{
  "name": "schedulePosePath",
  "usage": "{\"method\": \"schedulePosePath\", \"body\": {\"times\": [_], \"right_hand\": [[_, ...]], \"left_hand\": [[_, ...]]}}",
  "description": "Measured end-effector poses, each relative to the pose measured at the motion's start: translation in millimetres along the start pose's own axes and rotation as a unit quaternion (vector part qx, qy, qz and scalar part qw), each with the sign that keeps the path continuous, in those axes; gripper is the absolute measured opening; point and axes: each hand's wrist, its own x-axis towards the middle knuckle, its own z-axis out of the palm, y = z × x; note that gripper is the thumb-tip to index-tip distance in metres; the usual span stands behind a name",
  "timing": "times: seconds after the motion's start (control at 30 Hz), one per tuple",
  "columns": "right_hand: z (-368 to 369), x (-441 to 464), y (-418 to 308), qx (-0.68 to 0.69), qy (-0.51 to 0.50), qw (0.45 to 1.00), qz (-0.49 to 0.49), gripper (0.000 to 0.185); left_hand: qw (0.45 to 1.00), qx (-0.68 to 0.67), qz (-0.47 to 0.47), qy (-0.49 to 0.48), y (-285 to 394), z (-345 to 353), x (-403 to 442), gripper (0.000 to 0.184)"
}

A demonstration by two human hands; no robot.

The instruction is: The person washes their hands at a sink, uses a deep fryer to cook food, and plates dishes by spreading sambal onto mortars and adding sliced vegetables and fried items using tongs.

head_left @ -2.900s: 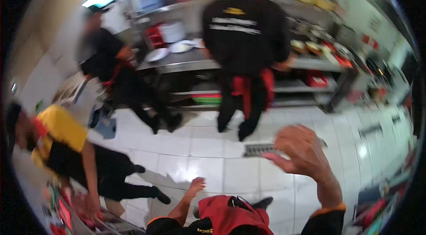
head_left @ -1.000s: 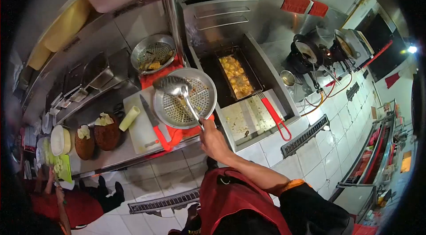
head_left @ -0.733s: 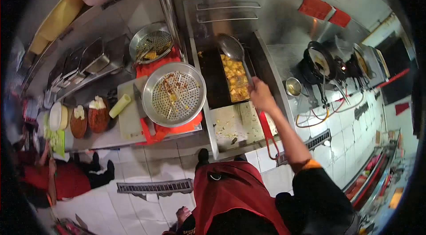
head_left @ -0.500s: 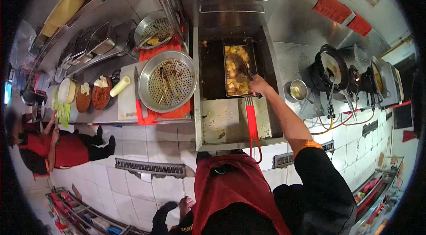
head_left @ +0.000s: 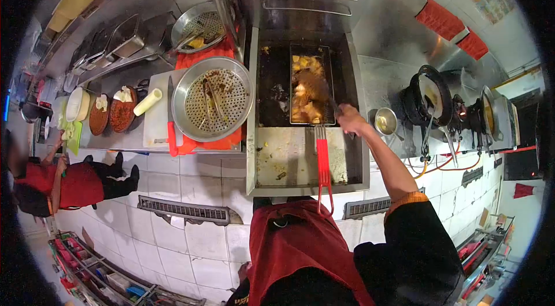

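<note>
The ladle in my right hand looks metal, its dark handle blurred. The fryer before me is stainless steel, smeared but faintly shiny; the wire basket's handle has a smooth red coating. A perforated metal colander gleams on matt red cloth. White floor tiles shine glossily; my apron is creased, matt fabric

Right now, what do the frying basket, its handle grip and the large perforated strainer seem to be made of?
Frying basket: probably metal; its thin rim catches light, though food hides much of the inside.
Handle grip: likely a plastic or rubber coating, judging by its even, solid red.
Strainer: silvery metal, perhaps aluminium or steel, softly shiny, with a bright rim and many small holes.
</note>
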Motion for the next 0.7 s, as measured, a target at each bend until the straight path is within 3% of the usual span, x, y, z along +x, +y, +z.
{"method": "schedulePosePath", "body": {"times": [0.03,0.13,0.17,0.2,0.27,0.33,0.4,0.43,0.47,0.5,0.6,0.63,0.7], "right_hand": [[3,10,3,-0.001,0.033,0.999,-0.011,0.041],[-18,-7,-10,-0.026,-0.036,0.999,-0.005,0.046],[-32,-40,-51,-0.072,-0.093,0.993,0.011,0.043],[-13,-45,-43,-0.06,-0.024,0.998,0.008,0.033],[17,-17,-26,-0.179,-0.007,0.98,-0.081,0.03],[41,19,1,-0.321,0.019,0.929,-0.184,0.03],[36,32,-7,-0.342,0.085,0.918,-0.184,0.03],[31,31,-24,-0.281,0.138,0.941,-0.129,0.03],[30,33,-39,-0.215,0.188,0.955,-0.075,0.03],[25,55,-37,-0.253,0.168,0.95,-0.076,0.026],[21,87,-54,-0.247,0.238,0.933,-0.106,0.023],[21,88,-55,-0.288,0.193,0.931,-0.119,0.022],[11,92,-54,-0.367,0.104,0.913,-0.14,0.02]], "left_hand": [[1.0,-0.003,-0.002,0.0,1,-7,2,0.038],[1.0,-0.005,-0.005,-0.001,13,-33,12,0.037],[1.0,-0.002,-0.009,-0.001,16,-43,16,0.036],[1.0,-0.003,-0.014,-0.001,20,-52,20,0.036],[1.0,0.001,-0.023,-0.005,31,-69,32,0.035],[0.999,0.021,-0.029,-0.011,42,-88,43,0.034],[0.998,0.057,-0.013,-0.02,56,-98,47,0.034],[0.983,0.152,0.092,-0.045,65,-105,43,0.033],[0.99,0.084,0.102,-0.043,88,-98,19,0.033],[0.993,0.015,0.113,-0.043,116,-88,-11,0.035],[0.982,0.063,0.151,-0.099,151,-88,-29,0.03],[0.976,0.111,0.155,-0.104,158,-88,-21,0.036],[0.973,0.073,0.187,-0.112,168,-87,-19,0.044]]}}
